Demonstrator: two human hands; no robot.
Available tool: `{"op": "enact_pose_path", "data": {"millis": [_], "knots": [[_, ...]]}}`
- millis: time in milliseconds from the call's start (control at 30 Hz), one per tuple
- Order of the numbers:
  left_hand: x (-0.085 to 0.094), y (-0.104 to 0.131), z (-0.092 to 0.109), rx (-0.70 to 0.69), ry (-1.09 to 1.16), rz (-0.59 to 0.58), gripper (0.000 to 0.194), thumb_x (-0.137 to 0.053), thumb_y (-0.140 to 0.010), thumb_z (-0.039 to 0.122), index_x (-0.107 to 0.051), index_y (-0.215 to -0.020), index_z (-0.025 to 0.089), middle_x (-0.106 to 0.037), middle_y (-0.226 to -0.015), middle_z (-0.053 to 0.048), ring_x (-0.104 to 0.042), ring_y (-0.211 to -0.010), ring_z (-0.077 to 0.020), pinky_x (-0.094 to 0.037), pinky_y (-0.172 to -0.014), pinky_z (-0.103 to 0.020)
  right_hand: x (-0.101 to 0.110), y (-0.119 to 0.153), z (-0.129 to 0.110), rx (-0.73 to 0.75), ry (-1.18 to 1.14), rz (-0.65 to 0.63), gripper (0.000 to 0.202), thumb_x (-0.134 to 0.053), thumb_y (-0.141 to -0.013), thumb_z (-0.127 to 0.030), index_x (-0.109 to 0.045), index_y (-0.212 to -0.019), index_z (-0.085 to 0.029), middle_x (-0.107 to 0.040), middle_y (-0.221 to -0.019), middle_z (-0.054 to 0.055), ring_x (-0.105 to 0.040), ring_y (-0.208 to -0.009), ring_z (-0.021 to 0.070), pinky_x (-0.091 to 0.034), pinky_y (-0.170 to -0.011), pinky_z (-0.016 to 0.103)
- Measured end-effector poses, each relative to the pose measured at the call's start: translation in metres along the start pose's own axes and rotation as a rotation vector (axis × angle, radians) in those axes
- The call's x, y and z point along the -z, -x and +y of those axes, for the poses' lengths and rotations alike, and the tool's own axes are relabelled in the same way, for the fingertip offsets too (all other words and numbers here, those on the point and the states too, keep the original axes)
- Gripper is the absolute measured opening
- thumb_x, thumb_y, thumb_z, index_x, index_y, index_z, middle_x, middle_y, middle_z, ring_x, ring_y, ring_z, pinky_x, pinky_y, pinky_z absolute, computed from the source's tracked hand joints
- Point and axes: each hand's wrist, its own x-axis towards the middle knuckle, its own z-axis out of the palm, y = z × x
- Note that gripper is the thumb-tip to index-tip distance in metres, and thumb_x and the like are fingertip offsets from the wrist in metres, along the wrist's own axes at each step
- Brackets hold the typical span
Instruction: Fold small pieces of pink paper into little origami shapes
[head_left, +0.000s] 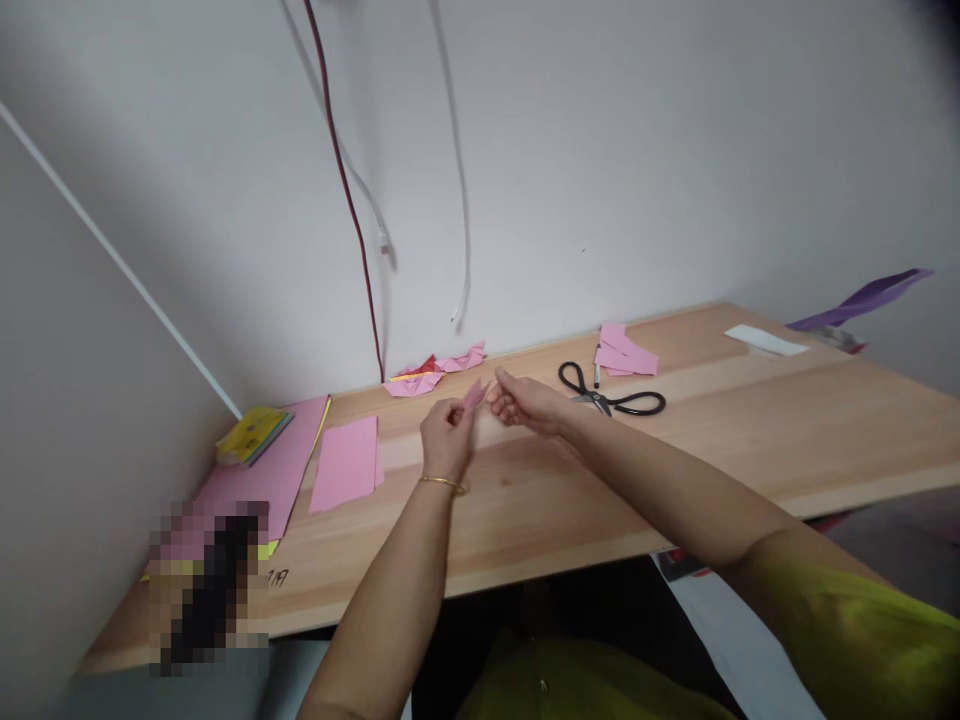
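Observation:
Over the middle of the wooden table, a small folded piece of pink paper (474, 393) is pinched between the thumb and fingers of my left hand (446, 437). My right hand (527, 402) is close beside it on the right, with its fingers curled in and its thumb raised. Its fingertips are at the paper's right edge, and whether they grip it is too small to tell. Behind my hands, folded pink paper pieces (416, 384) lie by the wall, with red and yellow showing among them. Black-handled scissors (598, 402) lie open to the right of my right hand.
Left on the table (525, 520) are a pink sheet stack (289, 465), smaller pink sheets (346, 462) and a yellow pad (253, 435). Pink offcuts (626, 352), a pen (597, 368) and a white strip (765, 341) lie at right. Cables (341, 165) hang along the wall.

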Motion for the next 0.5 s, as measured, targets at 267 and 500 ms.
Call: {"op": "enact_pose_path", "data": {"millis": [267,500], "knots": [[-0.008,0.000,-0.003,0.461,0.741,-0.152,0.028,-0.073,-0.057,0.029,-0.050,-0.065,0.015,-0.048,-0.056,0.005,-0.047,-0.053,-0.0061,-0.046,-0.061,-0.024,-0.002,0.000,0.008,0.238,0.274,-0.046,0.034,-0.061,-0.072,-0.046,-0.057,-0.085,-0.015,-0.057,-0.068,0.000,-0.051,-0.059,0.0078,-0.039,-0.056,0.019],[-0.012,0.003,-0.004,0.430,0.699,-0.180,0.027,-0.074,-0.057,0.030,-0.056,-0.068,0.013,-0.055,-0.061,0.002,-0.051,-0.056,-0.0070,-0.046,-0.059,-0.023,-0.007,0.005,0.004,0.376,0.361,-0.018,0.021,-0.061,-0.071,-0.032,-0.057,-0.078,-0.012,-0.053,-0.063,-0.002,-0.047,-0.058,0.0081,-0.036,-0.057,0.021]]}}
